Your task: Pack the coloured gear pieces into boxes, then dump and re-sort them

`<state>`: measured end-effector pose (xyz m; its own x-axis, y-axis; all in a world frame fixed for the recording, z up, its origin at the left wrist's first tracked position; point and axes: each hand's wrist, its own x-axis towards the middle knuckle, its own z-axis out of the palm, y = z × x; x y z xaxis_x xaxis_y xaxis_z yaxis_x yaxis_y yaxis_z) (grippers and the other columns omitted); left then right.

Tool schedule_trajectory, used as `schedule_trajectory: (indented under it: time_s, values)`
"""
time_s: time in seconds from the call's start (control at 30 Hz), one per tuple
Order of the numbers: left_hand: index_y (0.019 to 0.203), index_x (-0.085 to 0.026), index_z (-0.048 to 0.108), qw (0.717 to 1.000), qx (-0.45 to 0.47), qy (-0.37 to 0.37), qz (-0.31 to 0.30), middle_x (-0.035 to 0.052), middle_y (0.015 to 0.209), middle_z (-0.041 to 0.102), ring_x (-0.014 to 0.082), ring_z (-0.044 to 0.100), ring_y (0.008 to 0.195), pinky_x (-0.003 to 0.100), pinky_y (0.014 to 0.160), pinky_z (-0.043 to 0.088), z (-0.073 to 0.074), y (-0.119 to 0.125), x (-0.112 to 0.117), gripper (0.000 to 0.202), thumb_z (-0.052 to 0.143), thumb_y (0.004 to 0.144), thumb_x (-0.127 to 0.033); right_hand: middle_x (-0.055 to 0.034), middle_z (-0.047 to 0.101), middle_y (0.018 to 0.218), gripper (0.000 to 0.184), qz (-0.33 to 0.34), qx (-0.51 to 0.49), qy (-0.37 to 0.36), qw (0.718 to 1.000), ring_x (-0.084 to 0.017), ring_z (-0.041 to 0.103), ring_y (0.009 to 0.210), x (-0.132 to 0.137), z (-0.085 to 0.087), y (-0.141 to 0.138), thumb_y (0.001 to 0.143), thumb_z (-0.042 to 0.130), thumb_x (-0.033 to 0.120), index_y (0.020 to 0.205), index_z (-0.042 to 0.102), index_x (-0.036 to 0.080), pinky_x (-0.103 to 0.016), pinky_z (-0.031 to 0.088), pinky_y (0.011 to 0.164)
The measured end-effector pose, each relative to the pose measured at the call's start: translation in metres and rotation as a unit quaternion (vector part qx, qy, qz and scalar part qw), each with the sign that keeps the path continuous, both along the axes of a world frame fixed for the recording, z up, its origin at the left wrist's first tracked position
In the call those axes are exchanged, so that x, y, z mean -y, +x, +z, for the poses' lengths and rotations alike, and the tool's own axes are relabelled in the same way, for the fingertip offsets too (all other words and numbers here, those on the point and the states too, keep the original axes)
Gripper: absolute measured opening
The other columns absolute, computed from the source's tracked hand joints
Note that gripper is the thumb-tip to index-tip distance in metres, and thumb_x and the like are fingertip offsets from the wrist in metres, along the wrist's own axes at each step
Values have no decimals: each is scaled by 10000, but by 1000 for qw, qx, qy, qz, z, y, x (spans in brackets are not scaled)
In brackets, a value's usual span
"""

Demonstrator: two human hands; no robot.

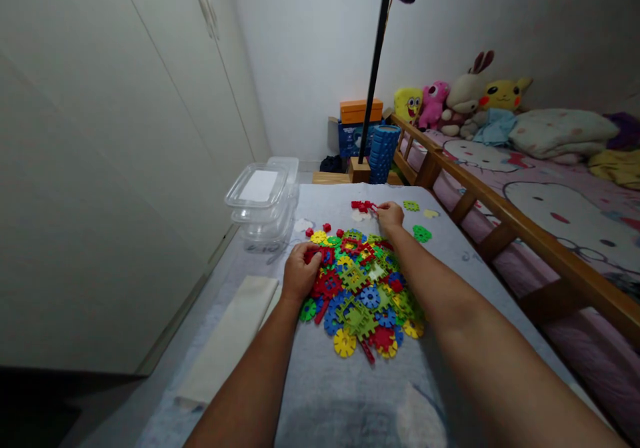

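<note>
A heap of plastic interlocking building pieces [355, 278] in red, yellow, green and blue lies on the cloth-covered table. My left hand [300, 271] is at the heap's left edge, thumb and fingers closed on a red interlocking piece [326, 255] there. Beyond the heap, my right hand [391, 216] pinches the end of a red piece, beside a small group of red pieces [361, 205]. Most of what each hand grips is hidden by the fingers. Loose red cubes [327, 227] sit just behind the heap. A light green square piece [411, 205] and green round pieces [422, 234] lie to the right.
Stacked clear plastic containers [260, 201] with lids stand at the table's back left. A folded cream cloth [233, 335] lies along the left side. A black pole [376, 68] rises behind the table. The wooden bed rail [500, 218] borders the right; a white cupboard [125, 168] borders the left.
</note>
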<state>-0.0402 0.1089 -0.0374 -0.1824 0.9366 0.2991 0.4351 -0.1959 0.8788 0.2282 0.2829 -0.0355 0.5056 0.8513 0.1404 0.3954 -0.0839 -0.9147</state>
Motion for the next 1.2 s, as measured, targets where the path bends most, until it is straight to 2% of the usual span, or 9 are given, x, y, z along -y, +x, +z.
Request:
schedule_trajectory:
  time_s: [0.2, 0.43, 0.57, 0.67, 0.83, 0.93, 1.1, 1.2]
  values:
    - [918, -215, 705, 1000, -5, 3, 4, 48, 977, 692, 224, 652, 978, 384, 971, 503, -2, 0, 0, 158, 624, 812, -301, 12, 682, 691, 149, 73, 3, -19, 997, -170, 616, 699, 2, -4, -15, 577, 591, 185, 705, 666, 204, -303, 513, 766]
    - [907, -213, 705, 1000, -8, 2, -1, 46, 970, 686, 216, 646, 939, 373, 938, 505, -1, 0, 0, 157, 621, 813, -307, 5, 699, 748, 256, 146, -13, -20, 989, -167, 618, 723, 14, 6, -14, 582, 585, 206, 802, 713, 172, -300, 512, 764]
    - [901, -210, 706, 1000, -5, 0, -3, 47, 972, 684, 214, 644, 939, 366, 928, 508, 3, 1, 2, 156, 628, 806, -306, -10, 707, 784, 303, 161, -25, -25, 986, -156, 604, 687, 29, 11, -7, 595, 593, 216, 871, 707, 169, -289, 515, 695]
    - [896, -216, 708, 1000, 2, -3, -4, 45, 971, 686, 215, 643, 941, 367, 930, 509, 5, 1, 2, 153, 626, 802, -305, -17, 711, 780, 278, 175, -28, -30, 984, -156, 604, 676, 44, 16, 2, 605, 588, 218, 856, 700, 181, -284, 514, 664]
    - [897, -211, 711, 1000, 15, 0, -7, 49, 976, 687, 219, 644, 962, 377, 958, 503, 2, 0, 2, 175, 626, 797, -327, -31, 741, 819, 199, 211, -17, -27, 977, -176, 642, 747, 73, 21, 19, 635, 612, 229, 802, 712, 186, -312, 527, 756]
    - [908, -210, 712, 1000, 17, -2, -6, 48, 990, 690, 216, 646, 966, 377, 963, 504, 1, -2, 2, 191, 617, 807, -342, -27, 755, 840, 190, 263, 11, -44, 964, -190, 662, 779, 87, 20, 18, 695, 631, 264, 841, 729, 194, -319, 529, 770]
    - [915, -206, 714, 1000, 26, -2, -4, 51, 987, 687, 217, 648, 964, 376, 952, 513, 1, -3, 2, 207, 617, 807, -354, -33, 771, 914, 222, 355, 106, -53, 927, -214, 678, 863, 100, 25, -1, 799, 624, 336, 920, 748, 198, -319, 522, 797]
    - [921, -203, 715, 999, 33, 0, -5, 54, 988, 684, 218, 648, 960, 382, 951, 515, 0, -3, 2, 215, 627, 801, -359, -37, 769, 946, 266, 373, 132, -50, 917, -217, 675, 878, 109, 31, -10, 813, 598, 309, 999, 749, 194, -323, 513, 821]
